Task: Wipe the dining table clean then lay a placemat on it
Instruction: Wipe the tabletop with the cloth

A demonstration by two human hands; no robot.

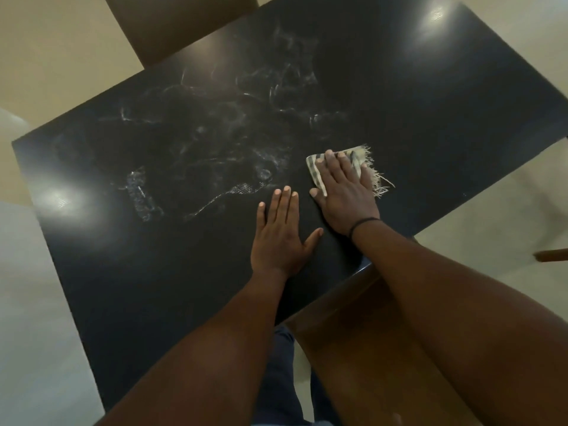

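Here: right hand [342, 192] flat, pressing cloth [353, 159] near table [430, 118] edge; left hand [278, 238] flat, grip empty.

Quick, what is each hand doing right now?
Left hand: open, flat on the dark table, holding nothing.
Right hand: open, fingers straight, pressing the striped fringed cloth onto the table.

Black table [430, 103] smeared white; cloth [353, 158] beige with grey stripes.
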